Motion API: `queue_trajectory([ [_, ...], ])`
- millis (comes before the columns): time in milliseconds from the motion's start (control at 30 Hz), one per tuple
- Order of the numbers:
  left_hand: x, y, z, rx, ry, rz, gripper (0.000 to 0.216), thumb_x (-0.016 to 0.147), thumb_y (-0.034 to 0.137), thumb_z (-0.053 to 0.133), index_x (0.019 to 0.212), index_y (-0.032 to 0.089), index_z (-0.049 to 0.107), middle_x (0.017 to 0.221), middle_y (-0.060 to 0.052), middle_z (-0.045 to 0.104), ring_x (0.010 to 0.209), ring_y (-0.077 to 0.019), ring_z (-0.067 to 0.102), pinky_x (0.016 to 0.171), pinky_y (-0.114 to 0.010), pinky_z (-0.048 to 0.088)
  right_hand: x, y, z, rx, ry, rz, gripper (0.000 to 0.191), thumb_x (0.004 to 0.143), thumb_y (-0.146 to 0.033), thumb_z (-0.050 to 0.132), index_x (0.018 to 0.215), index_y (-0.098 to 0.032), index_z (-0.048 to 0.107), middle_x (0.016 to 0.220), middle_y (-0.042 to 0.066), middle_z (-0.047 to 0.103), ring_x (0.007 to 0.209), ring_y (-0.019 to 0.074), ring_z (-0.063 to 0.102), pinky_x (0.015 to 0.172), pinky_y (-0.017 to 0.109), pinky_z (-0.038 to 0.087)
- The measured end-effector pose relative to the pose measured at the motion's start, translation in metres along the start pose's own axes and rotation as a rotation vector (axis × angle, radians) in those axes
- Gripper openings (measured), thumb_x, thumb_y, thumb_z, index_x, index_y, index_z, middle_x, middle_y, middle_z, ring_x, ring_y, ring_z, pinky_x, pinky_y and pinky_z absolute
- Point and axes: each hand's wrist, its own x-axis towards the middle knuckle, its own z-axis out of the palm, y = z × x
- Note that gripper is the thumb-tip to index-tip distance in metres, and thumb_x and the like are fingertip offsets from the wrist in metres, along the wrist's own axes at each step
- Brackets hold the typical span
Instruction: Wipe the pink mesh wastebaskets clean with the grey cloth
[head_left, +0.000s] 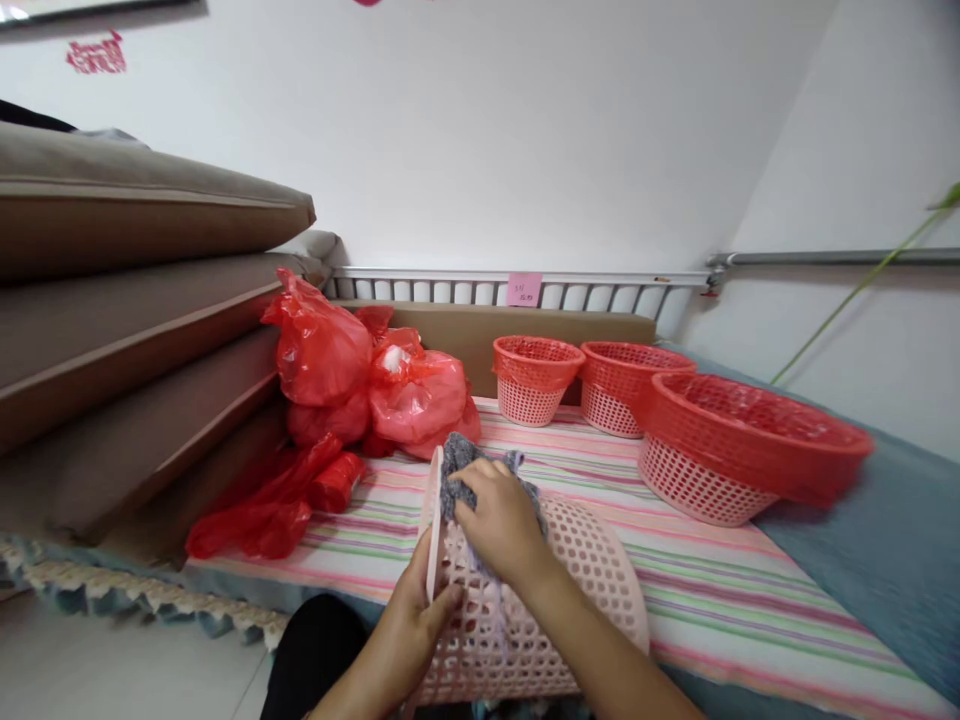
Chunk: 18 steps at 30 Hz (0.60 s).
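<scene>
A pale pink plastic basket (592,560) with a grid of holes lies tipped on its side in front of me, its rim toward the left. My left hand (424,610) grips that rim, thumb on the outer wall and fingers hidden inside. Pressed against the upper side near the rim is a grey fuzzy cloth (459,470), with my right hand (491,510) closed over it. A thin pale purple strip hangs down from the cloth along the basket wall.
Three baskets lined with red bags, a near one (705,480), a middle one (611,405) and a far one (529,400), stand at the right. Filled red plastic bags (322,345) and a red bag roll (335,483) lie left, beside stacked cushions (135,310). A striped cloth (720,600) covers the surface.
</scene>
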Motion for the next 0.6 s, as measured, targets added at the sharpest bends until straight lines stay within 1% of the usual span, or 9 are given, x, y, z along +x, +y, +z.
queue_trajectory([
  [133, -0.013, -0.009, -0.005, -0.021, 0.009, -0.035, 0.074, 0.08, 0.039, 0.063, 0.144, 0.024, 0.026, 0.131, -0.012, 0.054, 0.102, -0.0286, 0.06, 0.075, -0.035, 0.052, 0.035, 0.009, 0.014, -0.027, -0.011, 0.048, 0.022, 0.074, -0.012, 0.055, 0.09, -0.021, 0.067, 0.093, 0.004, 0.066, 0.09, 0.0202, 0.055, 0.078, 0.028, 0.038],
  [233, -0.015, -0.008, -0.006, 0.041, 0.02, 0.0, 0.067, 0.08, 0.036, 0.062, 0.139, 0.023, 0.034, 0.13, -0.011, 0.054, 0.107, -0.0276, 0.057, 0.084, -0.036, 0.049, 0.043, 0.011, 0.022, -0.011, -0.001, 0.081, 0.022, 0.072, -0.01, 0.055, 0.09, -0.02, 0.065, 0.092, 0.004, 0.066, 0.09, 0.019, 0.055, 0.078, 0.027, 0.037],
  [300, -0.01, -0.002, -0.003, 0.044, 0.015, 0.017, 0.066, 0.079, 0.033, 0.063, 0.138, 0.022, 0.035, 0.122, -0.01, 0.058, 0.103, -0.0257, 0.058, 0.086, -0.036, 0.049, 0.038, 0.01, 0.022, -0.014, 0.017, 0.086, 0.022, 0.072, -0.011, 0.055, 0.09, -0.02, 0.065, 0.091, 0.004, 0.066, 0.09, 0.0194, 0.054, 0.078, 0.027, 0.037],
  [400, 0.0, 0.015, 0.004, -0.039, 0.027, -0.022, 0.068, 0.078, 0.03, 0.063, 0.138, 0.021, 0.033, 0.105, -0.007, 0.062, 0.086, -0.0212, 0.061, 0.075, -0.034, 0.052, 0.022, 0.004, 0.013, 0.014, 0.034, 0.037, 0.021, 0.072, -0.012, 0.055, 0.089, -0.02, 0.064, 0.092, 0.003, 0.066, 0.09, 0.0205, 0.053, 0.08, 0.028, 0.038],
  [500, 0.01, 0.03, 0.013, -0.054, 0.007, -0.005, 0.057, 0.077, 0.028, 0.063, 0.129, 0.019, 0.042, 0.094, -0.004, 0.061, 0.075, -0.0171, 0.059, 0.068, -0.03, 0.05, 0.001, -0.002, -0.004, 0.088, 0.075, -0.019, 0.023, 0.071, -0.009, 0.054, 0.089, -0.021, 0.063, 0.093, 0.003, 0.064, 0.093, 0.0208, 0.051, 0.084, 0.03, 0.038],
  [600, 0.018, 0.032, 0.016, -0.01, -0.058, 0.072, 0.047, 0.077, 0.03, 0.064, 0.12, 0.018, 0.048, 0.088, -0.002, 0.058, 0.073, -0.016, 0.057, 0.066, -0.029, 0.049, -0.013, -0.001, -0.018, 0.146, 0.163, -0.058, 0.028, 0.069, -0.005, 0.055, 0.091, -0.02, 0.062, 0.095, 0.003, 0.063, 0.093, 0.0207, 0.05, 0.086, 0.031, 0.038],
])
